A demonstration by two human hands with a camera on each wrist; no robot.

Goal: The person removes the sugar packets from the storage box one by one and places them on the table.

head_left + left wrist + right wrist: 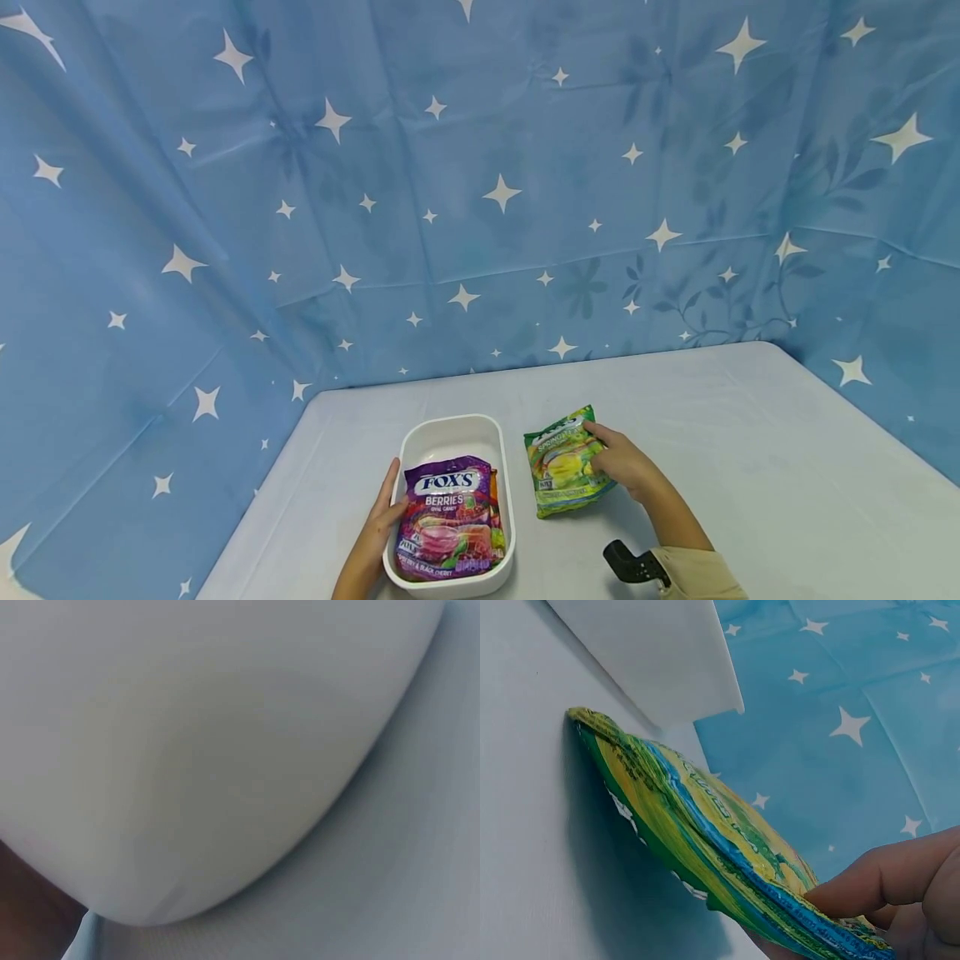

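Observation:
My right hand (626, 462) grips a green and yellow bag of Fox's candy (562, 471) by its right side. In the right wrist view the thumb presses on the face of the candy bag (705, 817), which tilts off the white surface with a shadow under it. To the left is a white plastic bin (450, 429) with rounded corners. My left hand (375, 529) holds the bin's left wall, thumb over the rim and fingers along the outside. A purple Fox's Berries candy bag (446, 521) lies in the bin, partly covering an orange bag (495, 508).
The white table (750, 467) reaches back to a blue curtain (480, 233) with white stars. A black strap-like device (633, 562) sits at the right sleeve (697, 573). The bin's wall (225, 750) fills most of the left wrist view.

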